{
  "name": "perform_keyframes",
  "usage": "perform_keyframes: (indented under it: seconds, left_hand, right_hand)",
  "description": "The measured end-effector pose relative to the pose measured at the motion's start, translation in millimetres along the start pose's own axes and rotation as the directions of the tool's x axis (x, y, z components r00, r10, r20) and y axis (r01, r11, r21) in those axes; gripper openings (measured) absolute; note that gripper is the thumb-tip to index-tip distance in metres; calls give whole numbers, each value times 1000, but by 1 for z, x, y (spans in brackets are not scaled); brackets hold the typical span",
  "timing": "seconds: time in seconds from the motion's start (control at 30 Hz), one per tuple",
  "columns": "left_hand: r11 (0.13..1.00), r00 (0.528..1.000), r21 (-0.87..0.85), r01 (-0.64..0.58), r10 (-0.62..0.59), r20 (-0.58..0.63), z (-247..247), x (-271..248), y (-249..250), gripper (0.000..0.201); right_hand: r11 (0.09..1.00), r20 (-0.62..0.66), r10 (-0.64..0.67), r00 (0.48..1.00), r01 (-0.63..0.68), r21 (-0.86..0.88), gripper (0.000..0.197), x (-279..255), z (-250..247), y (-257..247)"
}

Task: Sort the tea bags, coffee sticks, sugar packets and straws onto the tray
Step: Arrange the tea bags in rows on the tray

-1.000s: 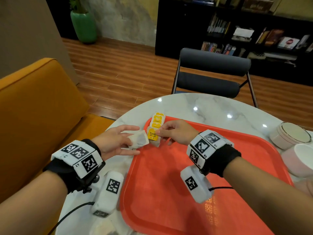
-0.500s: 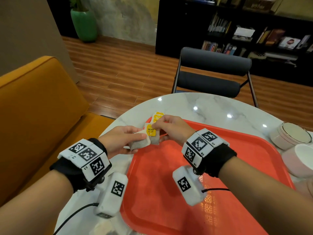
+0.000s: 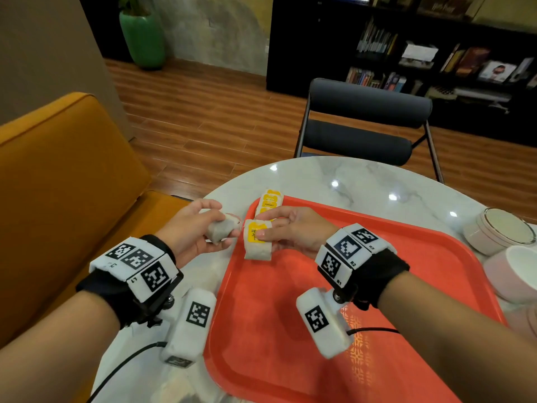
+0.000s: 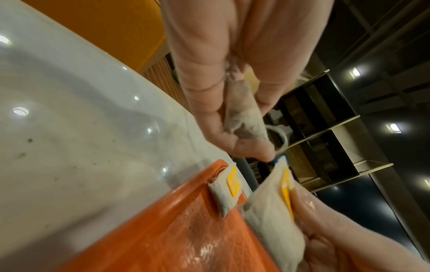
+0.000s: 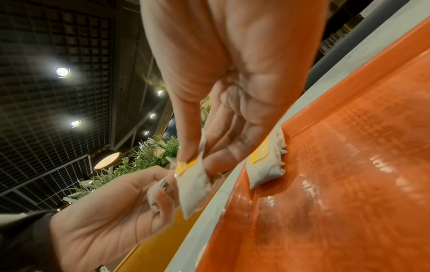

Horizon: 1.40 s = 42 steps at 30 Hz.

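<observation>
Your left hand [image 3: 191, 228] grips a plain tea bag [image 3: 220, 229] left of centre in the head view, over the marble table [image 3: 348, 181] just off the tray's edge. Your right hand [image 3: 293, 228] pinches a yellow-tagged tea bag [image 3: 257, 241] between thumb and fingers, hanging just beside the left one, above the red tray [image 3: 290, 330]. Behind your right fingers, a row of tea bags [image 3: 268, 202] lies in the tray's upper-left corner.

Bare forearms, black wrist wraps [image 3: 386, 274], white blocks with black square-pattern markers on each wrist [image 3: 136, 266], white camera pods [image 3: 190, 324] hanging beneath, thin black cables [image 3: 125, 362] trailing toward the lower frame
</observation>
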<state>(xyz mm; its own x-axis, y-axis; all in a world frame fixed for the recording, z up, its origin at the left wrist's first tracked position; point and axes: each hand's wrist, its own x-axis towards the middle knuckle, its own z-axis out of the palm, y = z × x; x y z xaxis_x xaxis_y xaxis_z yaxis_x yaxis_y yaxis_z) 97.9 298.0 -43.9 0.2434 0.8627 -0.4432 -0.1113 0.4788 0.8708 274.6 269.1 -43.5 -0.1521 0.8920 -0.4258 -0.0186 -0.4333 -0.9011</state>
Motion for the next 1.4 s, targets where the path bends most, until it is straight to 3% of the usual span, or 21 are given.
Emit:
perform_keyframes:
  seconds: [0.1, 0.23, 0.43, 0.57, 0.67, 0.8, 1.0, 1.27, 1.4]
  left_hand:
    - [996, 998, 69, -52, 54, -36, -3, 2, 0, 23]
    - [919, 997, 392, -32, 59, -56, -2, 3, -2, 36]
    - [865, 997, 500, -32, -7, 77, 11, 6, -6, 8]
    - [639, 988, 758, -132, 25, 151, 12, 14, -11, 17]
    - [452, 981, 872, -189, 52, 185, 12, 20, -15, 24]
    - [374, 973, 899, -228, 129, 193, 13, 31, -18, 10]
    - [330, 962, 919, -215, 236, 140, 13, 44, -13, 15]
    - [202, 968, 965, -170, 217, 125, 28, 44, -15, 30]
    - [140, 967, 976, -165, 218, 132, 36, 43, -14, 28]
  right_hand:
    - [1000, 8, 5, 1000, -5, -4, 16, -1, 0, -1]
    - [1000, 2, 4, 1000, -4, -14, 14, 0, -1, -4]
    - [999, -66, 10, 998, -12, -34, 9, 6, 0, -4]
    - [999, -125, 26, 992, -29, -26, 2, 12, 0, 2]
    - [976, -193, 18, 981, -59, -208, 14, 17, -4, 8]
    - [830, -269, -122, 955, -51, -555, 16, 24, -10, 8]
    - [718, -308, -157, 938, -105, -688, 22, 31, -15, -8]
    - [745, -338, -146, 930, -121, -656, 21, 41, -15, -4]
    - [782, -341, -155, 927, -96, -616, 13, 47, -17, 4]
